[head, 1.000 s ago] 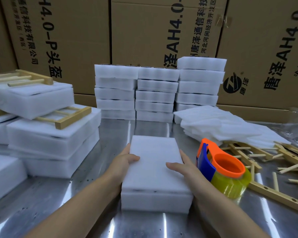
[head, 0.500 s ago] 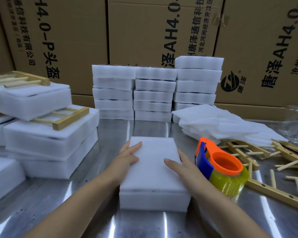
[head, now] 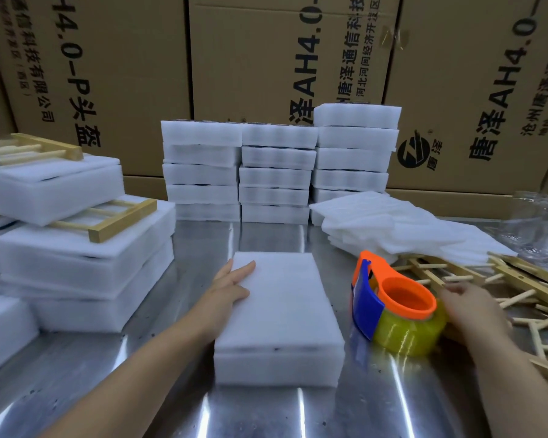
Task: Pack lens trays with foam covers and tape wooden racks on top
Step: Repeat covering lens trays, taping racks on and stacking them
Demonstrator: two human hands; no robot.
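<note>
1. A white foam-covered lens tray is seen lying flat on the metal table, near its front middle, with a thin foam cover sitting flush on top of the thicker block.
2. The left hand is laid on the tray's left edge; its fingers are stretched out nearly flat and slightly spread across the cover, with the thumb resting on top. Nothing is gripped by it.
3. The right hand is blurred and is held over the loose wooden racks at the right of the table, just behind the tape dispenser. Its fingers appear loosely extended; whether a rack is touched or held cannot be told.
4. The tape dispenser, orange and blue with a yellowish roll, stands on the table just to the right of the tray, apart from it.
5. A loose heap of thin foam sheets is spread behind the dispenser.
6. Three stacks of foam trays are lined up at the back, against the cardboard boxes.
7. Finished packs, each with a wooden rack on top, are piled at the left.
</note>
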